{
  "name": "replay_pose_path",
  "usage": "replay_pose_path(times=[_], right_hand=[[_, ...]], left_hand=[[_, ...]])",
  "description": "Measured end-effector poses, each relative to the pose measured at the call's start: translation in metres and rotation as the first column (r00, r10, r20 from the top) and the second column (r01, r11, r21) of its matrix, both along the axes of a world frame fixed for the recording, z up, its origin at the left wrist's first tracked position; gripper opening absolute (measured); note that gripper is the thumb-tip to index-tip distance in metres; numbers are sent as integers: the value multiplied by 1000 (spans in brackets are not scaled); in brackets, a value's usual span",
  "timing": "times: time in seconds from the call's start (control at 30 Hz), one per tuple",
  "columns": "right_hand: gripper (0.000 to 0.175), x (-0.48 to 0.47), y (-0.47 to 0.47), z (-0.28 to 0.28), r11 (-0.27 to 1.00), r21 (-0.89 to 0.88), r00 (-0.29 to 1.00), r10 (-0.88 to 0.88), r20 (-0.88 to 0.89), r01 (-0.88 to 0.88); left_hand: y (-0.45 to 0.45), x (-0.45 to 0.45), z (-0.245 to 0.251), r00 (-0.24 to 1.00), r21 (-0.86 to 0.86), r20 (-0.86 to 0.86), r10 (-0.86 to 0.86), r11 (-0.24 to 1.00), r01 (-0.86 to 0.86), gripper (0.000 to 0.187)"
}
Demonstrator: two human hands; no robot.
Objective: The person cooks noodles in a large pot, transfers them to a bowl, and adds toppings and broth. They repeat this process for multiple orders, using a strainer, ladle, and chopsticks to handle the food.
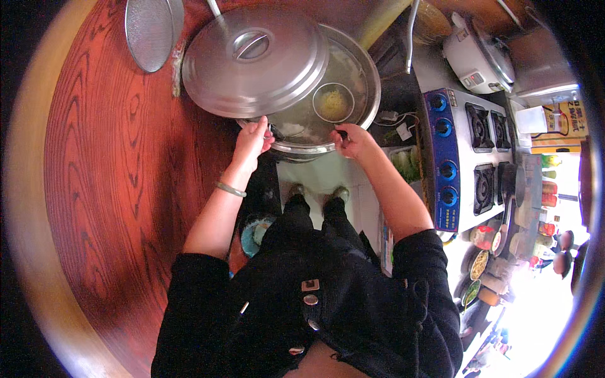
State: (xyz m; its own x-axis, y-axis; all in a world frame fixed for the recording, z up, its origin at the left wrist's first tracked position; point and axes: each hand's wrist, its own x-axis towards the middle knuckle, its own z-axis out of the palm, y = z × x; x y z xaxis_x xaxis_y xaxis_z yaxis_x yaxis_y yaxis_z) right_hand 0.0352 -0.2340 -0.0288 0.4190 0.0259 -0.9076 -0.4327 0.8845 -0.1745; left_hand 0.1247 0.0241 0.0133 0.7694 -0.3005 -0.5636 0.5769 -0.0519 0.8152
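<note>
A wide stainless steel pot [373,90] of cloudy liquid stands before me, its left side covered by a large steel lid [283,71] set askew. In the uncovered part, a round strainer [333,103] holds yellow noodles. My right hand [350,141] is curled at the pot's near rim around the dark handle of this strainer. Just below the lid's near edge, my left hand [255,141] has its fingers bent around a dark handle [278,132], thumb raised close to the lid. This handle seems to belong to a utensil dipping in the liquid; the lid partly hides it.
A reddish wooden tabletop [113,189] spreads on the left, with a mesh strainer [150,35] at its far end. On the right stand a gas stove [472,160] with several burners, a rice cooker [477,61], and bowls of food [479,264]. A blue basin [255,236] sits low beside my legs.
</note>
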Motion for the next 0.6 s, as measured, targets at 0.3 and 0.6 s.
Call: replay_pose_path(times=[0.3,0.6], right_hand=[[13,-39,-25,90,832,-438,913,404,55,-342],[18,0,-64,110,232,-917,770,628,-114,-325]], left_hand=[[28,18,12,979,-133,206,13,991,14,26],[36,14,35,954,65,268,-131,991,118,43]])
